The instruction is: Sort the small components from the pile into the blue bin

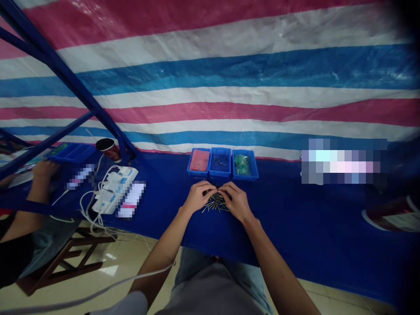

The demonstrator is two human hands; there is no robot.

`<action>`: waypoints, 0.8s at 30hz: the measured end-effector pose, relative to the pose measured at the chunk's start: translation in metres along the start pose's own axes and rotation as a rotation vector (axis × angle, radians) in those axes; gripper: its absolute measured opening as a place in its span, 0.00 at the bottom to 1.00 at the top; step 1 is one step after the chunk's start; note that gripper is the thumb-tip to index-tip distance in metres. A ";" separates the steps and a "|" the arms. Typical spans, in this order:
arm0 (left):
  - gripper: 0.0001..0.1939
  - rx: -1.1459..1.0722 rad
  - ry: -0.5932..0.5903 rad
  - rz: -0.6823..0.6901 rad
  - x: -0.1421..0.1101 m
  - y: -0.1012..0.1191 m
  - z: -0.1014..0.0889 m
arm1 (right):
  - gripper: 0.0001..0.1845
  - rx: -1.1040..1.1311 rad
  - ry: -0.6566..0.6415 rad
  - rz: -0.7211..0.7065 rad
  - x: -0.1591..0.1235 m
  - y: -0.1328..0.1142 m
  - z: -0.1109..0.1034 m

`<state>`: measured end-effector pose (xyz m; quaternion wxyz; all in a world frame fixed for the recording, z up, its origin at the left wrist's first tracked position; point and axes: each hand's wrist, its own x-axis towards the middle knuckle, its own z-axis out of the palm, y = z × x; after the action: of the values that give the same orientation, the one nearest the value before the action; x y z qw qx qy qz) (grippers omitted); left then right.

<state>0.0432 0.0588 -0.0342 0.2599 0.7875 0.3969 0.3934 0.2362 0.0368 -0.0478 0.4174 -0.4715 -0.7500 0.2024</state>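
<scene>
We enter at the middle of the blue-covered table (295, 210) a loose pile of thin metal pins (215, 206), lying crossed, with both of the person's hands over it. Item: the left hand (197, 197), curved and half closed, fingers reaching in over the pile. Item: the right hand (236, 202), likewise curved, its fingertips meeting those of the left above the pins. A dark sliver shows between the hands, but we cannot tell whether either hand has hold of a pin. The work in hand, as we judge it, is handling the pins at the pile. Toward the far table edge stand three blue plastic bins in a row: the left bin (199, 160) holds something red, the middle bin (219, 161) a few pins, the right bin (245, 165) something green. Toward the left table edge lie a white power strip (114, 188) and tangled white cables (93, 210). There a co-worker's hand (44, 170) rests near a blue tray (72, 152). The fingers hide part of the pile; blurred patches hide several items, which we cannot identify.
</scene>
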 end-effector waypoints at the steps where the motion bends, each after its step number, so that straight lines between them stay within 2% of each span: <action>1: 0.10 0.001 0.002 0.001 0.000 0.000 0.000 | 0.13 0.000 0.002 -0.012 0.000 0.000 0.000; 12: 0.09 -0.013 0.036 0.008 -0.001 -0.005 0.002 | 0.13 -0.148 0.007 -0.088 0.002 -0.002 -0.003; 17: 0.09 -0.027 0.050 -0.004 -0.002 -0.007 0.002 | 0.08 -0.129 0.063 -0.092 0.003 -0.001 -0.003; 24: 0.10 -0.016 0.047 -0.008 -0.002 -0.007 0.002 | 0.08 -0.123 0.085 -0.115 0.002 0.005 0.001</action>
<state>0.0414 0.0608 -0.0411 0.2581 0.7744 0.4028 0.4140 0.2378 0.0412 -0.0510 0.4303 -0.4605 -0.7684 0.1113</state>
